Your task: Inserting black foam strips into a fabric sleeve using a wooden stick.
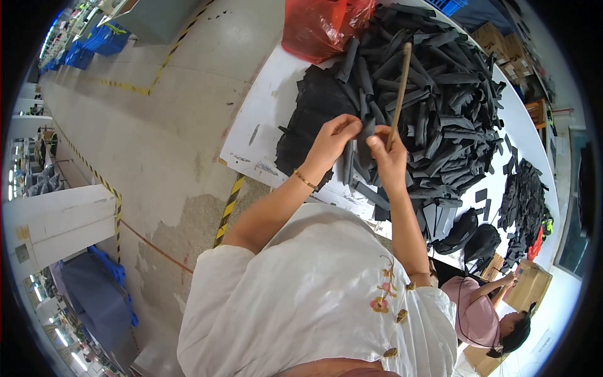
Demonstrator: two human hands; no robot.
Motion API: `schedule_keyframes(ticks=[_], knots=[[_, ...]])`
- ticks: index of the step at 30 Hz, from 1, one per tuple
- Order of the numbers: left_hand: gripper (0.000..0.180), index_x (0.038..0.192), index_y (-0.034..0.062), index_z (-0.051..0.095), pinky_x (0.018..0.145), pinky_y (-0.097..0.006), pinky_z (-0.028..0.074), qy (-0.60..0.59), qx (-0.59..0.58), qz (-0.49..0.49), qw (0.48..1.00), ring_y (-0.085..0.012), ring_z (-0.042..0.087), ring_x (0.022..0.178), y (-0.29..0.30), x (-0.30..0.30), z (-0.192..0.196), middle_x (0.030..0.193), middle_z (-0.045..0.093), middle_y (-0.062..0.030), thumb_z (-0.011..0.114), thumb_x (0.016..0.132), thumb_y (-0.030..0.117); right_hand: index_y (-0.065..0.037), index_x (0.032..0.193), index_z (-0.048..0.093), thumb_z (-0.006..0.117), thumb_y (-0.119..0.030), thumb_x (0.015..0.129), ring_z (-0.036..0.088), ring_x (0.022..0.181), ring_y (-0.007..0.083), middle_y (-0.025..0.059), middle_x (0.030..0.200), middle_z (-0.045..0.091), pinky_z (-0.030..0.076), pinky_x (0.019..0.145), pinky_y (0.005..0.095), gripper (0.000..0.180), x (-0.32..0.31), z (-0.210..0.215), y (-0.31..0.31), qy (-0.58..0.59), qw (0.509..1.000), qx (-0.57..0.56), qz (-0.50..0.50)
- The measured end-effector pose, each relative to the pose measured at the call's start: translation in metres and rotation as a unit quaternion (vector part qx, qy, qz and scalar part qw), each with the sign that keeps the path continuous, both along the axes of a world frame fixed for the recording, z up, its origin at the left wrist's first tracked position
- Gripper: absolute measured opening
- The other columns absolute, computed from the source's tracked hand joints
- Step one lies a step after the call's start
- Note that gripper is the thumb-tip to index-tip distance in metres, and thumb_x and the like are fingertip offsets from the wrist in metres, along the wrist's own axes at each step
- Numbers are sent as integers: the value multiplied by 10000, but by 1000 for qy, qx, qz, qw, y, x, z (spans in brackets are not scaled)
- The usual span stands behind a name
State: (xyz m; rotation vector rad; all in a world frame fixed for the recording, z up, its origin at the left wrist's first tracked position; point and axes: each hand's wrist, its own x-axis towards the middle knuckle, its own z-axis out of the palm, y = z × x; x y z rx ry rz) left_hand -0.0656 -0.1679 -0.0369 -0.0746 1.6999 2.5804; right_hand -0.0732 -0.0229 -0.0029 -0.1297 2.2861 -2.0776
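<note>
Both my hands are over the near edge of a white table (253,119). My left hand (336,139) is closed in a pinch at the edge of a dark grey fabric piece (369,130). On the other side of that piece, my right hand (391,160) grips it between thumb and fingers. A thin wooden stick (402,81) also rises from my right hand, pointing away from me. Beyond and to the right lies a large heap of folded black fabric pieces (443,100). Flat black pieces (314,103) are stacked beside my left hand.
A red plastic bag (326,28) stands at the table's far left. Black bundles (468,239) and another dark pile (524,195) lie to the right. A co-worker in a pink top (471,308) sits at the lower right. Yellow-black tape (230,210) marks the floor.
</note>
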Motion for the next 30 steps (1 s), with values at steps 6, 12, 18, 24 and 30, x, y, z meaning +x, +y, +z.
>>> schedule_keyframes(ticks=[6,12,18,24,30], knots=[[216,884,26,610,611,-213,373,-72,83,105,988,-47,450,692,13,-9,-13,771,538,29,527,949,215,-30,902,583,659,-164,901,444,550,34,-42,646,508,344,497,193,154,1,-17,8,-94,994,-8,60],[269,846,40,607,689,-266,487,-107,33,235,965,-144,623,756,-19,2,-34,823,631,-49,531,943,279,-24,858,593,639,-198,906,479,513,55,-16,601,518,363,480,214,186,-65,33,37,-4,998,50,-23],[279,900,19,637,603,-225,465,-177,-54,277,943,-113,602,672,-72,47,-71,766,627,-33,562,942,285,-44,807,608,664,-163,869,520,518,92,47,680,591,309,392,217,146,-243,111,154,103,942,-178,-266],[256,860,39,629,555,-216,440,-221,-43,302,926,-94,575,632,-86,78,-110,733,605,-13,548,953,263,0,893,626,638,-190,878,587,563,141,102,860,676,307,408,222,191,-292,81,226,35,928,-126,-349],[255,855,38,616,538,-199,410,-249,-122,265,923,-76,542,616,-93,105,-116,709,578,0,542,959,258,-10,1012,648,572,-170,931,516,519,91,56,813,652,321,430,213,195,-191,42,197,60,966,-63,-244]])
